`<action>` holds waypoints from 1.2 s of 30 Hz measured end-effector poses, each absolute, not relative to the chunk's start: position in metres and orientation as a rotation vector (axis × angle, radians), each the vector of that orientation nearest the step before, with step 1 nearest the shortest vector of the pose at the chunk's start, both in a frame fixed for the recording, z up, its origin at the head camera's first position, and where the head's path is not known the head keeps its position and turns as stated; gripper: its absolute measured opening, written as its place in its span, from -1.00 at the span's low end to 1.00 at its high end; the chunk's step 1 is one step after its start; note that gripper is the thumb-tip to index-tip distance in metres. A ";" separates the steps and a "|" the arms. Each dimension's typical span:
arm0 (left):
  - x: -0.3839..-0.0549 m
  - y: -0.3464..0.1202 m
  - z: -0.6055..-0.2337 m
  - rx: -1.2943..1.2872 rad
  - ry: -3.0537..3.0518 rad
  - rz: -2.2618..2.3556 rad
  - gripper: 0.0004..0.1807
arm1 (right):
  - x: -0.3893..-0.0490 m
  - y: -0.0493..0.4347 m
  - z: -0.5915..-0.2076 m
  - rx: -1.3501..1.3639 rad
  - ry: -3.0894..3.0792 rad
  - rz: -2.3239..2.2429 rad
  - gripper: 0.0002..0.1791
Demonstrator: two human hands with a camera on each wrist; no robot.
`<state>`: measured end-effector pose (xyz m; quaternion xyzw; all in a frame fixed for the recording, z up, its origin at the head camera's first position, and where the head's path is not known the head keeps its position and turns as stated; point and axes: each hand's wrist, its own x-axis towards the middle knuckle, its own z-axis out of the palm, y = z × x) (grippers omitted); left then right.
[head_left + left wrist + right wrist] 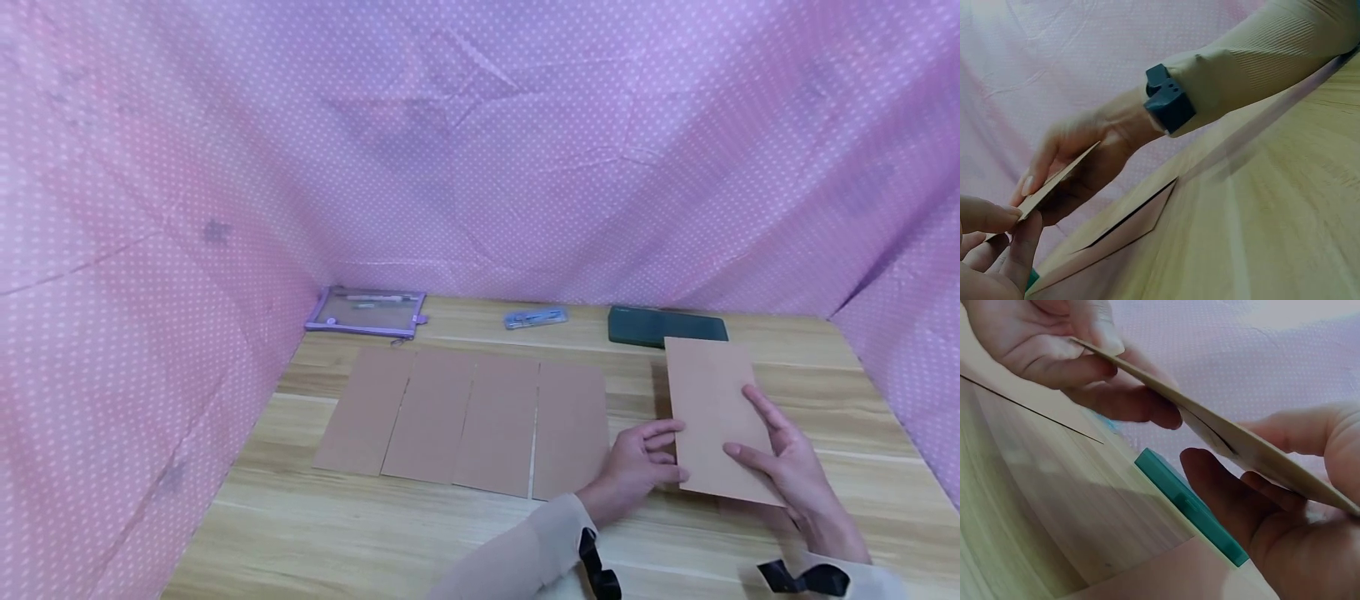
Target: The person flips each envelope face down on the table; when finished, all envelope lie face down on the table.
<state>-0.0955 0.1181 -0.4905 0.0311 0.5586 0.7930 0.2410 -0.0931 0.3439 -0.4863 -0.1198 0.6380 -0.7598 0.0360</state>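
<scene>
Both hands hold a plain brown card (712, 408) raised and tilted above the right side of the table. My left hand (633, 467) pinches its left edge between thumb and fingers. On the right edge, my right hand (798, 475) grips it, thumb on the upper face and fingers underneath. The right wrist view shows this card (1241, 444) almost edge-on. Beneath it, another brown sheet (1132, 228) lies on the wood in the left wrist view. Several matching brown cards (495, 425) lie side by side in a row, left of the hands.
A purple-edged see-through pouch (367, 312) with pens lies at the back left of the wooden table (315, 533). At the back middle is a small blue packet (536, 317). A dark green case (645, 326) sits behind the raised card. Pink dotted cloth (480, 167) surrounds the table.
</scene>
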 end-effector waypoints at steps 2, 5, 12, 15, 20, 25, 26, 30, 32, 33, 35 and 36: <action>-0.097 0.115 -0.489 0.083 1.557 2.160 -0.35 | -0.092 0.343 -0.486 -0.409 1.968 -2.326 -0.03; -0.097 0.109 -0.488 0.084 1.589 2.149 -0.35 | -0.090 0.341 -0.487 -0.487 1.966 -2.313 -0.02; -0.097 0.093 -0.491 0.101 1.595 2.149 -0.35 | -0.086 0.342 -0.486 -0.656 1.754 -2.305 -0.02; -0.097 0.086 -0.492 0.101 1.605 2.143 -0.34 | -0.080 0.342 -0.485 -0.638 1.874 -2.214 -0.07; -0.092 0.077 -0.493 0.042 1.642 2.125 -0.35 | -0.065 0.340 -0.487 -0.478 2.101 -2.032 -0.18; -0.085 0.071 -0.494 -0.003 1.701 2.082 -0.35 | -0.054 0.334 -0.489 -0.331 2.193 -1.927 -0.26; -0.084 0.070 -0.494 -0.017 1.706 2.078 -0.34 | -0.052 0.332 -0.489 -0.306 2.207 -1.915 -0.27; -0.078 0.068 -0.493 -0.097 1.709 2.078 -0.32 | -0.048 0.324 -0.491 -0.205 2.294 -1.860 -0.35; -0.076 0.067 -0.493 -0.128 1.701 2.085 -0.32 | -0.047 0.319 -0.492 -0.138 2.351 -1.818 -0.39; -0.075 0.067 -0.493 -0.130 1.705 2.085 -0.32 | -0.047 0.317 -0.492 -0.106 2.375 -1.797 -0.41; -0.074 0.067 -0.492 -0.123 1.725 2.074 -0.32 | -0.045 0.313 -0.493 -0.055 2.417 -1.751 -0.42; -0.074 0.067 -0.492 -0.129 1.719 2.074 -0.33 | -0.045 0.311 -0.493 -0.037 2.433 -1.730 -0.42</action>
